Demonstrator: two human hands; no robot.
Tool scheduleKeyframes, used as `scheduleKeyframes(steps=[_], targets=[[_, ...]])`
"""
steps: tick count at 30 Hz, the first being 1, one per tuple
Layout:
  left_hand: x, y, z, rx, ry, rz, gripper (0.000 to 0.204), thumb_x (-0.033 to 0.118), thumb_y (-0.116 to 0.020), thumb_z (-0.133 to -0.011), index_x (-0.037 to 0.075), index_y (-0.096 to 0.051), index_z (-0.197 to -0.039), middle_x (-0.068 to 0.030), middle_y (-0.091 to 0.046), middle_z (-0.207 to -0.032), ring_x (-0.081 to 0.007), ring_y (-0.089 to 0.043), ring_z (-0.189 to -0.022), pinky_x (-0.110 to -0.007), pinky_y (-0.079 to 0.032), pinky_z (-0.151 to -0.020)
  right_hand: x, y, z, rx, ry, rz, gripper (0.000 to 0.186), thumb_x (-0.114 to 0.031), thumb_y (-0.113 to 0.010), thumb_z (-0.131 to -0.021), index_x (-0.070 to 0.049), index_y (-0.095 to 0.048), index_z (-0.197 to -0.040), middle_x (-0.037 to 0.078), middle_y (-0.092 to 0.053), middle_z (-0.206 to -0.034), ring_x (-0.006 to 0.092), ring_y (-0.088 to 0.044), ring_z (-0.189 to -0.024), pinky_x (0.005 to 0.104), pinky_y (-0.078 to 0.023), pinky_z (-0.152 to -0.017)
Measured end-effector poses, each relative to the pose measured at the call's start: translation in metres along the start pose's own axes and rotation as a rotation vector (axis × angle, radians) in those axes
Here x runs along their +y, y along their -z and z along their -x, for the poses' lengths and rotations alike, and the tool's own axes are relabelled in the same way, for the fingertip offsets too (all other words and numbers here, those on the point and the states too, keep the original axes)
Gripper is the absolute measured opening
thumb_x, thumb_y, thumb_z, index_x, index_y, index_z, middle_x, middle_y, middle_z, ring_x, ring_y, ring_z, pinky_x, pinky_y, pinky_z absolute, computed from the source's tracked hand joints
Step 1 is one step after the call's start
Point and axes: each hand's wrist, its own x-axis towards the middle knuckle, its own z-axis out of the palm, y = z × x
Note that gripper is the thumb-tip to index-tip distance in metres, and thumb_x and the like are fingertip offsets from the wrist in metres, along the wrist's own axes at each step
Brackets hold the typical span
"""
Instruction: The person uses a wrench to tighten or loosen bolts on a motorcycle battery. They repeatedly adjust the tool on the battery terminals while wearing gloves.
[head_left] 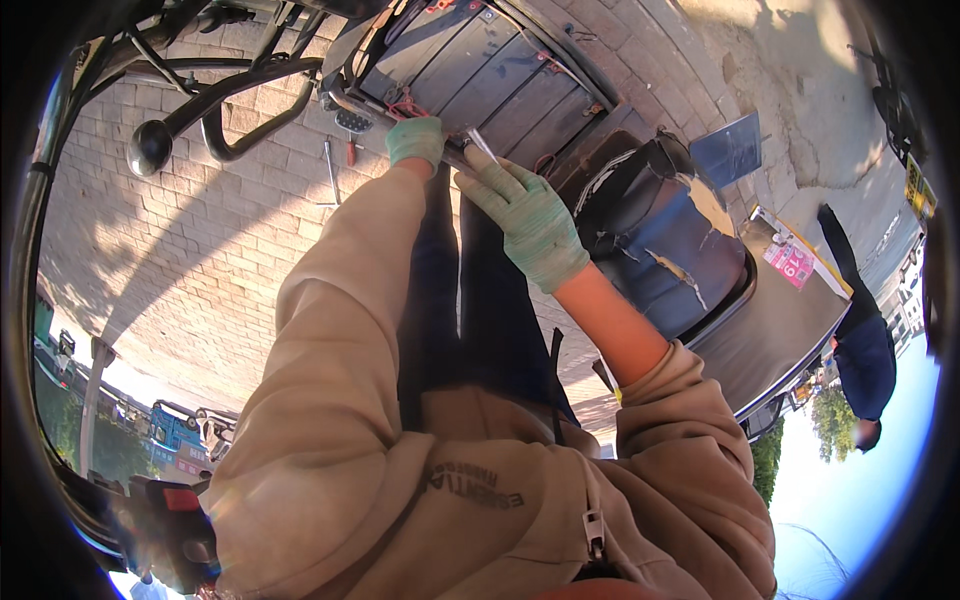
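Observation:
Both hands wear pale green work gloves. My left hand [415, 140] is closed at the near edge of a dark slatted floorboard [480, 70], right beside some red wires [403, 108]. What its fingers grip is hidden. A short way to the right, my right hand [525, 215] has its fingers together around a slim silver metal tool [481, 145], which points up and away; its exact kind does not show. On the paving left of my left hand lie a red-handled screwdriver [351, 152] and a T-shaped metal wrench [331, 175].
A torn dark-blue seat [660, 265] with exposed foam stands close to my right forearm. Black metal tubing [250, 80] with a round knob crosses the upper left. A blue flat panel [727, 150] sits beyond the seat. A person in dark clothes [865, 360] is at the far right.

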Motion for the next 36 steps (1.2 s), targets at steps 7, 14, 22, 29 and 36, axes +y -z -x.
scheduleKeyframes(steps=[7,14,22,29,36], targets=[[-0.004,0.004,0.003,0.009,-0.034,0.079,0.026,0.04,-0.06,-0.094,0.021,-0.072,-0.107,-0.009,-0.073,-0.103,-0.0335,-0.068,-0.099,-0.046,-0.054,-0.083,0.005,0.018,-0.008,0.082,-0.151,-0.084,0.037,0.001,-0.069,-0.079,-0.016,-0.074,-0.111,0.009,-0.061,-0.137,0.0296,-0.062,-0.119,0.0392,-0.053,-0.096],[-0.002,0.006,0.001,0.0,-0.023,0.082,0.027,0.042,-0.059,-0.095,0.021,-0.071,-0.109,-0.0083,-0.073,-0.103,-0.0336,-0.068,-0.1,-0.046,-0.054,-0.083,-0.006,0.026,-0.011,0.002,-0.168,0.012,0.016,-0.009,-0.075,-0.073,-0.012,-0.074,-0.089,0.007,-0.069,-0.109,0.031,-0.061,-0.094,0.0427,-0.051,-0.088],[-0.001,0.009,0.002,-0.01,-0.008,0.115,0.028,0.042,-0.059,-0.094,0.023,-0.071,-0.111,-0.0076,-0.073,-0.107,-0.0327,-0.068,-0.103,-0.045,-0.054,-0.084,-0.017,0.011,-0.009,0.192,-0.218,-0.165,0.047,0.002,-0.071,-0.073,-0.007,-0.065,-0.119,0.013,-0.06,-0.125,0.035,-0.06,-0.104,0.044,-0.051,-0.093],[-0.001,0.007,0.002,0.016,-0.028,0.108,0.026,0.04,-0.06,-0.094,0.021,-0.071,-0.108,-0.0094,-0.073,-0.104,-0.0347,-0.068,-0.1,-0.047,-0.054,-0.083,-0.007,0.019,-0.02,0.034,-0.197,-0.001,0.039,0.0,-0.065,-0.076,-0.012,-0.071,-0.113,0.006,-0.068,-0.11,0.0273,-0.062,-0.098,0.0419,-0.05,-0.089],[-0.002,0.003,0.001,0.039,-0.039,0.1,0.027,0.042,-0.059,-0.094,0.022,-0.07,-0.109,-0.0097,-0.073,-0.103,-0.0351,-0.068,-0.099,-0.048,-0.054,-0.082,0.01,0.027,-0.027,-0.089,-0.074,0.281,0.023,-0.008,-0.07,-0.071,-0.022,-0.077,-0.088,-0.001,-0.069,-0.103,0.0243,-0.061,-0.092,0.0388,-0.047,-0.081]])
